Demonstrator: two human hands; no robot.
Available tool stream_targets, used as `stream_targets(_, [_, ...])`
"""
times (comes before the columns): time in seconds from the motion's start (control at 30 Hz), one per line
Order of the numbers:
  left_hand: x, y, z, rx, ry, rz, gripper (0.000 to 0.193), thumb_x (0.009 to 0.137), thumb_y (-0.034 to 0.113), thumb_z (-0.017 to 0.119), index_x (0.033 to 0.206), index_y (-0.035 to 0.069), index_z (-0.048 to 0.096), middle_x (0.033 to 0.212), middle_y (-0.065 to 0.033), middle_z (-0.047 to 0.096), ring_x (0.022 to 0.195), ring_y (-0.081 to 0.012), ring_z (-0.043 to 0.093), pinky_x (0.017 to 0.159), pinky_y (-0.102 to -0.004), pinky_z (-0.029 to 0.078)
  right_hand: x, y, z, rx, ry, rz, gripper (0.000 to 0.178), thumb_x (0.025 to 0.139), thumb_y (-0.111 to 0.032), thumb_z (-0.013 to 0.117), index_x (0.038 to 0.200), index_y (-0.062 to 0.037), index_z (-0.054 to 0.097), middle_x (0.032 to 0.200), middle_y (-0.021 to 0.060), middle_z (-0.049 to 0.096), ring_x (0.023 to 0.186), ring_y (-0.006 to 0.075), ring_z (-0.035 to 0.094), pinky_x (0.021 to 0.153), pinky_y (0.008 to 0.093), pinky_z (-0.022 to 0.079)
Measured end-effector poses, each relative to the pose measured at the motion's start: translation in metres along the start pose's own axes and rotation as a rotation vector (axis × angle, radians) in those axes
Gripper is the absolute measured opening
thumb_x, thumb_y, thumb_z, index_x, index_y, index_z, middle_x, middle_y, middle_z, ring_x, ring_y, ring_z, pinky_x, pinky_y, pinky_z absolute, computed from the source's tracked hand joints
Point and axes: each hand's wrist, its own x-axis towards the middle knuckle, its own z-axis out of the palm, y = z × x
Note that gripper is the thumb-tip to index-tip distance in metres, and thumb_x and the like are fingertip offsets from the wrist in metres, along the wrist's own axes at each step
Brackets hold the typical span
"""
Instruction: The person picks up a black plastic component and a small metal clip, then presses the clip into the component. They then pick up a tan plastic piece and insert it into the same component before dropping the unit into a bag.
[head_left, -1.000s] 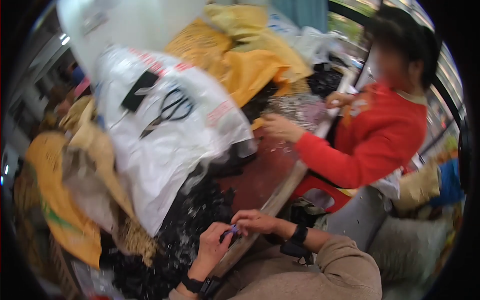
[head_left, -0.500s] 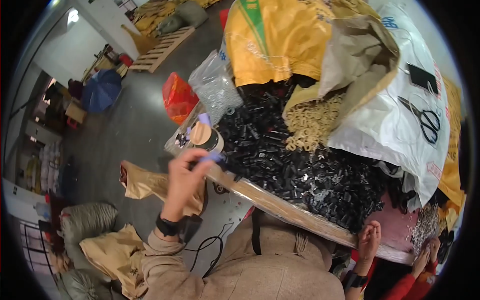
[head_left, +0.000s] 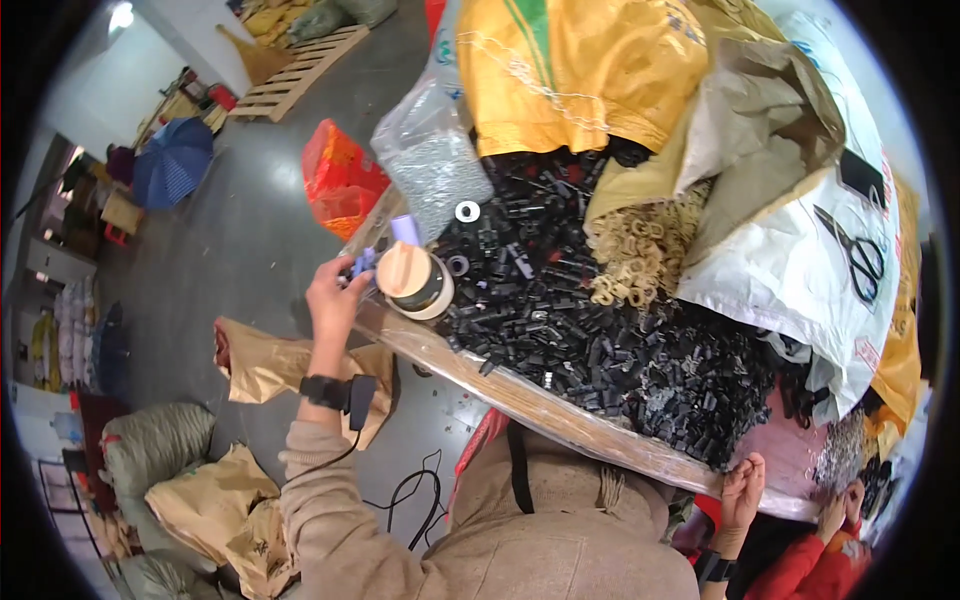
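Purple pieces (head_left: pixel 363 263) sit at the fingertips of the left hand (head_left: pixel 333 292), its thumb and fingers curled close about them; whether they are pinched, I cannot tell. The step looks like picking up or setting down there, and the next move seems to call for care around the jar (head_left: pixel 405 272), just right of that hand. The pieces look small, bunched and irregular. Well to the left hand's right, the right hand (head_left: pixel 742 489) is beside the desk (head_left: pixel 540 405) edge, fingers loosely curled, its grip unclear.
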Motion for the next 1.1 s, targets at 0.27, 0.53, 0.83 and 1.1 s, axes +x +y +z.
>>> stream_targets(0.27, [0.001,-0.055,-0.009,0.06,0.014,0.069,0.036,0.07,0.02,0.067,0.1,0.002,0.058,0.096,-0.0109,0.059,0.088,-0.0211,0.055,0.077,-0.0301,0.043,-0.065,-0.02,-0.008,-0.114,-0.054,0.128,0.015,0.081,-0.01,0.053,0.093,-0.0006,0.052,0.079,0.007,0.055,0.071,0.0131,0.052,0.066,0.0239,0.042])
stream_targets(0.53, [-0.004,-0.085,-0.026,-0.326,0.059,-0.169,0.033,0.078,0.025,0.062,0.1,0.001,0.059,0.075,0.002,0.053,0.055,-0.0045,0.037,0.046,-0.019,0.028,-0.136,-0.024,0.001,-0.506,-0.33,0.564,0.023,0.075,-0.013,0.062,0.093,0.0007,0.057,0.085,0.0043,0.057,0.081,0.0125,0.053,0.071,0.024,0.043])
stream_targets(0.83, [-0.109,0.117,-0.06,-0.039,0.167,-0.093,0.029,0.084,0.028,0.054,0.096,0.002,0.058,0.078,-0.0128,0.058,0.058,-0.0211,0.046,0.055,-0.0349,0.04,-0.188,-0.017,-0.018,-0.324,-0.571,0.697,0.042,0.077,-0.016,0.063,0.111,0.0025,0.048,0.1,0.0047,0.055,0.091,0.0104,0.051,0.08,0.0254,0.042])
stream_targets(1.1, [-0.096,0.165,-0.044,-0.325,0.068,0.078,0.024,0.085,0.02,0.052,0.086,-0.004,0.057,0.076,-0.0141,0.056,0.06,-0.0187,0.048,0.049,-0.0303,0.038,-0.218,-0.004,-0.033,0.487,-0.392,0.934,0.056,0.074,-0.016,0.067,0.118,0.0073,0.041,0.108,0.0072,0.054,0.095,0.0131,0.052,0.083,0.0252,0.041])
